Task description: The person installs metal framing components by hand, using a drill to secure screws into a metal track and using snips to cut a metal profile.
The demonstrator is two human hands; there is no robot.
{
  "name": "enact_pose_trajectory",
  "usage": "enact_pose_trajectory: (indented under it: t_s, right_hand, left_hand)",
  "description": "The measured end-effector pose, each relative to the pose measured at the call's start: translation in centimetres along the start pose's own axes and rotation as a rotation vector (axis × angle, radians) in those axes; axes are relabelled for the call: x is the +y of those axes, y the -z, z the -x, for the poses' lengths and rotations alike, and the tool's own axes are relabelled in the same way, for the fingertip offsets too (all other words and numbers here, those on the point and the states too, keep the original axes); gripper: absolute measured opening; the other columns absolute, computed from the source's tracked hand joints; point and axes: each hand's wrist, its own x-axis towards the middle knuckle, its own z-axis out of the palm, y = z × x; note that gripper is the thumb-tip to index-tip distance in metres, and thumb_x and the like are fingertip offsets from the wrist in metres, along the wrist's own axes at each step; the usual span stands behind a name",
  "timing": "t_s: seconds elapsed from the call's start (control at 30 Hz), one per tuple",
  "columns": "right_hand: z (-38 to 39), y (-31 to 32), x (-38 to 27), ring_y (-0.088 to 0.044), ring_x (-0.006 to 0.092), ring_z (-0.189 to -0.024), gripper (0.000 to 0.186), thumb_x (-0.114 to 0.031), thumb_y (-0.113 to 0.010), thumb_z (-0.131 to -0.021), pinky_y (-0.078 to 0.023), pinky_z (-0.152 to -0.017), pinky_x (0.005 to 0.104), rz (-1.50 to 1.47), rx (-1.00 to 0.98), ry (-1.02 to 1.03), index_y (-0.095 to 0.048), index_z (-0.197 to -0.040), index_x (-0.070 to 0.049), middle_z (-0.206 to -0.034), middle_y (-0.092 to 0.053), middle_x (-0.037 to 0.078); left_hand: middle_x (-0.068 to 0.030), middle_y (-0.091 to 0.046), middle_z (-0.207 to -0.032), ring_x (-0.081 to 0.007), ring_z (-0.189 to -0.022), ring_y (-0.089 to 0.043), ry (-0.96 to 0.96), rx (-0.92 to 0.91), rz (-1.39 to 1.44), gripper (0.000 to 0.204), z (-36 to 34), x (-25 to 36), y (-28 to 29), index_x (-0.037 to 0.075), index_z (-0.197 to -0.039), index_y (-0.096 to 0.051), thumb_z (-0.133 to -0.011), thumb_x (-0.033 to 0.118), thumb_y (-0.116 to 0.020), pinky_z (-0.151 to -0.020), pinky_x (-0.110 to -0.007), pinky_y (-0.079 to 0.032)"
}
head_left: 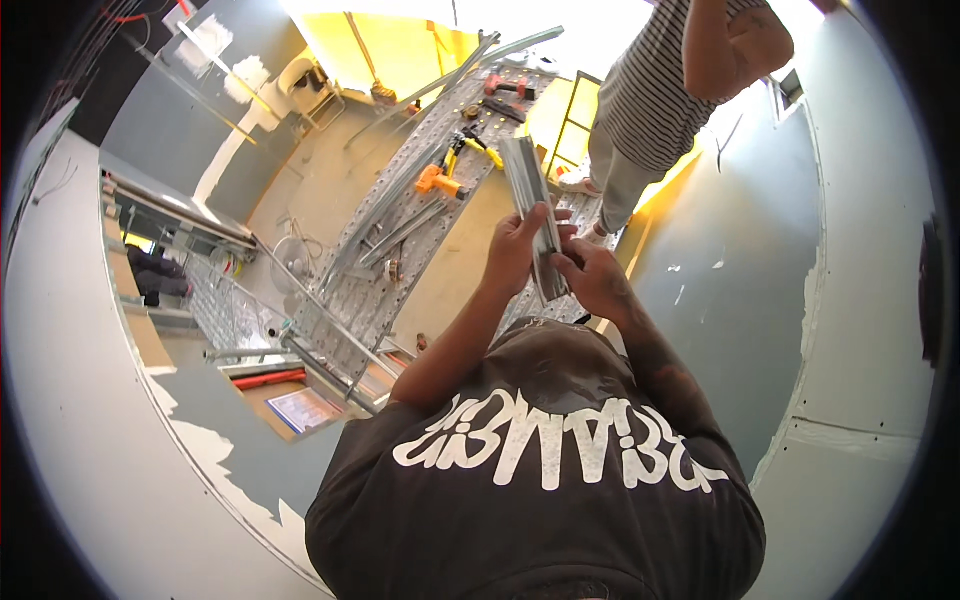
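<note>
1. Here's the metal channel (524, 178), right between my two hands, its long end slanting up and away beyond the fingertips.
2. My left hand (515, 245) is closed around its left side, thumb laid over the face.
3. My right hand (592, 278) grips lower down on the other edge, fingers narrowed onto the metal.
4. Just left of the left fingers, there's an orange cordless tool (438, 181) on the perforated metal platform (345, 318).
5. Beyond it, farther from my fingers, I see a yellow-and-black hand tool (452, 155), then a red-and-black drill (510, 87).
6. Left of the left wrist: loose metal strips (402, 232) and a small roll (393, 270).
7. Ahead and right of the fingers, a co-worker in a striped shirt (655, 95) stands near, well clear of my grip.
</note>
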Motion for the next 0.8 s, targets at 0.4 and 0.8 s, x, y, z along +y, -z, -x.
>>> enact_pose_trajectory:
  t_s: [0.4, 0.8]
  right_hand:
    - [1.2, -1.7, 1.6, -0.052, 0.0062, -0.065, 0.020, -0.016, -0.063, -0.096, -0.043, -0.058, 0.0246, -0.267, -0.101, -0.300, -0.065, -0.103, 0.002, -0.076, -0.061, 0.000]
    - [1.5, -2.4, 3.1, -0.058, 0.0072, -0.073, 0.020, -0.016, -0.062, -0.096, -0.048, -0.064, 0.0248, -0.475, -0.241, -0.206, -0.064, -0.108, 0.001, -0.082, -0.066, 0.002]
  left_hand:
    - [-0.0109, -0.070, -0.103, -0.0161, -0.095, -0.066, 0.001, 0.029, -0.218, 0.033, 2.2, -3.1, 1.9, -0.005, -0.114, -0.063, -0.100, 0.025, -0.058, -0.085, -0.030, -0.053]
    - [-0.0115, -0.065, -0.116, -0.0160, -0.102, -0.063, 0.062, -0.118, -0.068, 0.040, 4.4, -1.9, 2.0, -0.005, -0.129, -0.053, -0.094, 0.013, -0.056, -0.090, -0.029, -0.049]
